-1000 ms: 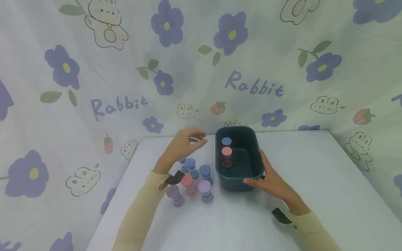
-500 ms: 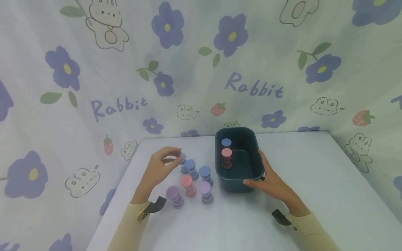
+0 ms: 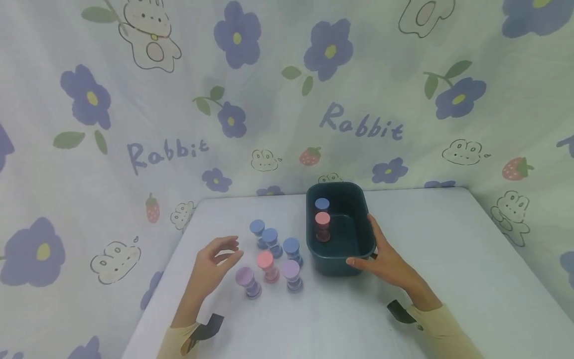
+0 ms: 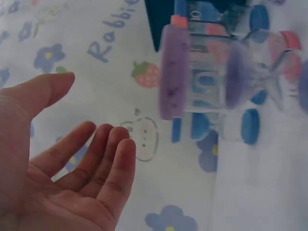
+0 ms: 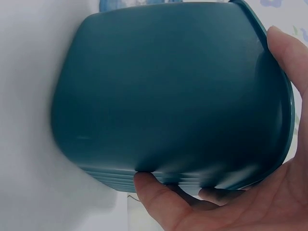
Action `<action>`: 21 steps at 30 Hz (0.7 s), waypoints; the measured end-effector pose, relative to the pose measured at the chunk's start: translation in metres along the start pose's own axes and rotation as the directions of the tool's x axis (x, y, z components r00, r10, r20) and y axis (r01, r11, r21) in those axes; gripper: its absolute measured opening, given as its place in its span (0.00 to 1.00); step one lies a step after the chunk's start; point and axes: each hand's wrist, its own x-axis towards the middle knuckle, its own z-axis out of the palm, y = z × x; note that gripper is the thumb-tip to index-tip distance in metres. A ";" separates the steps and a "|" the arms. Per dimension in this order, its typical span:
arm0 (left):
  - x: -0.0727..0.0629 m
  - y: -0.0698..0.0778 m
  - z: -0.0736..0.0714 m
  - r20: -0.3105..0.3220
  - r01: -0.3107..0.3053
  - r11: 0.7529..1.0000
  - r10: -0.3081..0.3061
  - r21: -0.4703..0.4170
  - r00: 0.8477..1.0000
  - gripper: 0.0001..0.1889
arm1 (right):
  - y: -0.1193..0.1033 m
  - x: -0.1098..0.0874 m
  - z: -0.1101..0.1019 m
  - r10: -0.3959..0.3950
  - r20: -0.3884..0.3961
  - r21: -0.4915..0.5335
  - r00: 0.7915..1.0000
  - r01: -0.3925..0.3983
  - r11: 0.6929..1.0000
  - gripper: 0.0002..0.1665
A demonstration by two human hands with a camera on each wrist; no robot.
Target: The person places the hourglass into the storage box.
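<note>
My left hand (image 3: 211, 267) is held over the table with nothing in it, fingers loosely bent and thumb apart. To its right stands a darker purple hourglass (image 3: 248, 283), large in the left wrist view. A pink hourglass (image 3: 268, 267), a lighter purple hourglass (image 3: 292, 275) and three blue hourglasses (image 3: 271, 242) are grouped behind and beside it. My right hand (image 3: 392, 259) grips the dark teal bin (image 3: 338, 264) at its near right corner, with the thumb at the rim and fingers along the ribbed side (image 5: 130, 180). Inside, at the left, stand a pink hourglass (image 3: 323, 227) and a blue hourglass (image 3: 322, 205).
White cloth covers the table (image 3: 430, 239). Behind it hangs a curtain (image 3: 278, 119) printed with flowers and rabbits, close to the bin's far end. Dark straps (image 3: 210, 328) sit at both wrists.
My left hand has drawn back from beside the bin, over the hourglasses, to the left and toward me. It carries nothing throughout. My right hand and the bin stay put.
</note>
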 end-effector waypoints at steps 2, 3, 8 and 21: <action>-0.007 -0.005 0.001 -0.007 0.004 1.000 -0.004 -0.010 1.000 0.21 | 0.000 0.000 0.000 -0.001 -0.002 0.001 1.000 0.001 1.000 0.74; -0.010 -0.007 0.001 -0.008 0.007 1.000 -0.007 -0.017 1.000 0.22 | 0.000 0.000 0.000 -0.001 -0.003 0.000 1.000 0.001 1.000 0.74; -0.024 -0.016 0.005 0.008 0.041 0.998 -0.041 -0.042 0.999 0.26 | -0.002 0.000 -0.002 0.008 -0.005 -0.013 1.000 -0.008 1.000 0.74; -0.045 -0.028 0.016 0.086 0.203 0.979 -0.201 -0.013 0.976 0.30 | -0.004 -0.001 -0.001 0.023 -0.006 -0.032 1.000 -0.023 0.999 0.75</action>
